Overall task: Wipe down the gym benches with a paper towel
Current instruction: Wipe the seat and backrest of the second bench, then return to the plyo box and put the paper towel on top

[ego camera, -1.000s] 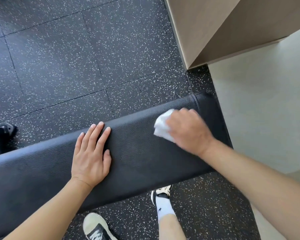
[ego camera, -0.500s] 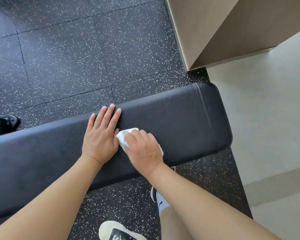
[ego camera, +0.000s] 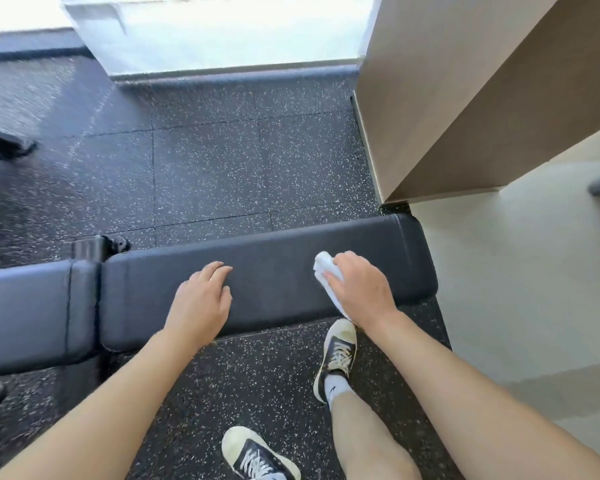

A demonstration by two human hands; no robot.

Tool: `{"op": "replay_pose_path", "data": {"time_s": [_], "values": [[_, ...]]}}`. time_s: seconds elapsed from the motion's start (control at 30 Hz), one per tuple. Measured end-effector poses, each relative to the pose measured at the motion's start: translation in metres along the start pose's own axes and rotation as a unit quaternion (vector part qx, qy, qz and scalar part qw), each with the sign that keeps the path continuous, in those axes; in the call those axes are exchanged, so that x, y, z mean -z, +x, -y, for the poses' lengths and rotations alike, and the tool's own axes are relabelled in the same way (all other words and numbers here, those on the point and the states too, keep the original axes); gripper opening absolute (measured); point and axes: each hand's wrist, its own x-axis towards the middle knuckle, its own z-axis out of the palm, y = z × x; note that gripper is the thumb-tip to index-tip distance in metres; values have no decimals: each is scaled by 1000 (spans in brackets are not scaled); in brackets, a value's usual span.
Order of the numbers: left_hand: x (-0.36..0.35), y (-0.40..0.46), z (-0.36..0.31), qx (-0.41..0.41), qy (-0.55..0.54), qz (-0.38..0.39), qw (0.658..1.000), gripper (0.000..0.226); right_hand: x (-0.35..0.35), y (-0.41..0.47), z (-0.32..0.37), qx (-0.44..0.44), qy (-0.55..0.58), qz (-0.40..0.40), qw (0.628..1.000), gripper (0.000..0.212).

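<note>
Your right hand (ego camera: 359,292) grips the wadded paper towel (ego camera: 326,271) against the bench pad (ego camera: 274,271) near its right end; your left hand (ego camera: 201,299) rests flat mid-pad, fingers relaxed.

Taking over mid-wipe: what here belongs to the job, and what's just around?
Job: bench pad; paper towel gripped by right hand; left hand resting on the pad.
Around: seat pad; wooden cabinet; speckled floor.
</note>
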Motion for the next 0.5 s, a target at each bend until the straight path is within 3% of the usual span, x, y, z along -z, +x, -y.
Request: {"op": "replay_pose_path", "data": {"time_s": [0.3, 0.5], "values": [[182, -132, 37, 14, -63, -138, 988, 45, 152, -8, 153, 22, 53, -76, 995, 35], [274, -221, 78, 22, -43, -233, 971, 45, 223, -28, 264, 87, 85, -129, 984, 45]]}}
